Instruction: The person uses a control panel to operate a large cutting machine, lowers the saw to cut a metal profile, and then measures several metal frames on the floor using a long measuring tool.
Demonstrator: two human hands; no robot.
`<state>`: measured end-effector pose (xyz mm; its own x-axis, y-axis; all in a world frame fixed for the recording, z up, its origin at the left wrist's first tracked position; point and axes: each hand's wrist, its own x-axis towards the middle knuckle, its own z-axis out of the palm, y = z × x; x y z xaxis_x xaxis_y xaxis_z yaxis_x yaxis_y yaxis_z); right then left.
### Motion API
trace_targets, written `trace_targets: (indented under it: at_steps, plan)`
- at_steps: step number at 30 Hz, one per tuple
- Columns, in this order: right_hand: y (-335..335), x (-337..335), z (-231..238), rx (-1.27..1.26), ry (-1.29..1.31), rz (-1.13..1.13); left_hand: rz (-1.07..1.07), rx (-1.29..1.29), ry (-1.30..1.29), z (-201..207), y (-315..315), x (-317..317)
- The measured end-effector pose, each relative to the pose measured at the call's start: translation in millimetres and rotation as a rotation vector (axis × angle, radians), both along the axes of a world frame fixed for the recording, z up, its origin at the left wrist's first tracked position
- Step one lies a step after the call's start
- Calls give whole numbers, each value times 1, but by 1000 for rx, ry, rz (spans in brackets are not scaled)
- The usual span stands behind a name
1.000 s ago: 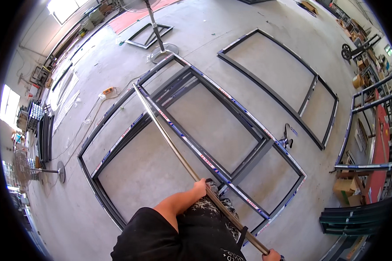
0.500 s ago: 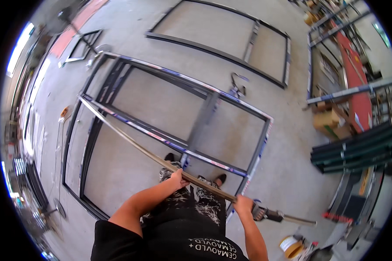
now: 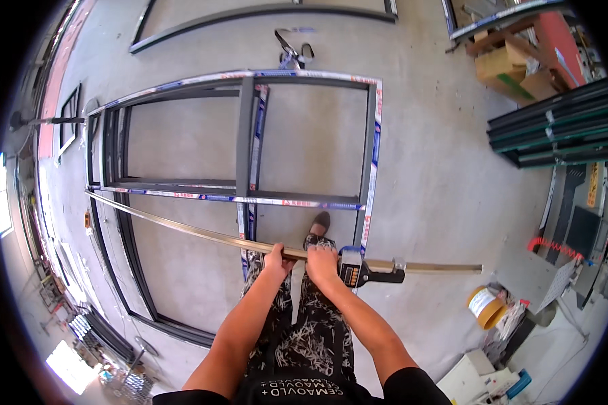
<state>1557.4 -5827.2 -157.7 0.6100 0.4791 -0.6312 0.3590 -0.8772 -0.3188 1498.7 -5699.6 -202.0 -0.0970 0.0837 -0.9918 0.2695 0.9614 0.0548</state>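
Note:
A long brass-coloured bar clamp (image 3: 182,228) lies across in front of my legs, its far end near the left corner of a dark grey window frame (image 3: 304,202). My left hand (image 3: 275,260) is closed around the bar. Close beside it on the right, my right hand (image 3: 322,262) grips the same bar from above, fingers curled over. Just right of that hand sits the clamp's head with its black handle (image 3: 384,277), and the bar runs on past it. Whether the far end touches the frame, I cannot tell. Printed protective tape covers parts of the frame.
Another dark frame (image 3: 263,16) lies on the floor beyond. A black hand tool (image 3: 292,54) rests between the frames. At right are stacked dark green profiles (image 3: 554,128), a cardboard box (image 3: 503,73) and a yellow bucket (image 3: 488,308). My foot (image 3: 320,223) stands inside the frame.
My view has turned, so the frames sit straighter and the bar lies more level. My right hand is nearer my left hand on the bar. Both hands still hold the clamp.

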Motion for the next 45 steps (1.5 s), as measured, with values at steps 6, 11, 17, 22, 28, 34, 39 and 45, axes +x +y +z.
trace_targets:
  at_steps: [6, 11, 17, 22, 28, 34, 39, 45]
  plan:
    - [-35, 33, 13, 376, -146, -88, -82, 60, 18, -84, -5, 11]
    - [-122, 55, -60, -30, -265, -97, -143, 85, 117, -159, -13, 28]
    - [-174, 71, -196, -150, -229, 77, -135, 64, 132, -229, -27, 39]
    - [-162, 91, -251, -195, -8, 135, -73, 110, 125, -273, -26, 42]
    - [-159, 96, -265, -219, 81, 142, -91, 108, 146, -283, -27, 47]
    - [-190, 109, -269, -291, 34, 169, -133, 107, 214, -280, -23, 56]
    - [-220, 122, -267, -325, 33, 192, -116, 76, 191, -281, -17, 55]
    - [-218, 123, -266, -311, 55, 172, -68, -21, 175, -280, -9, 55]
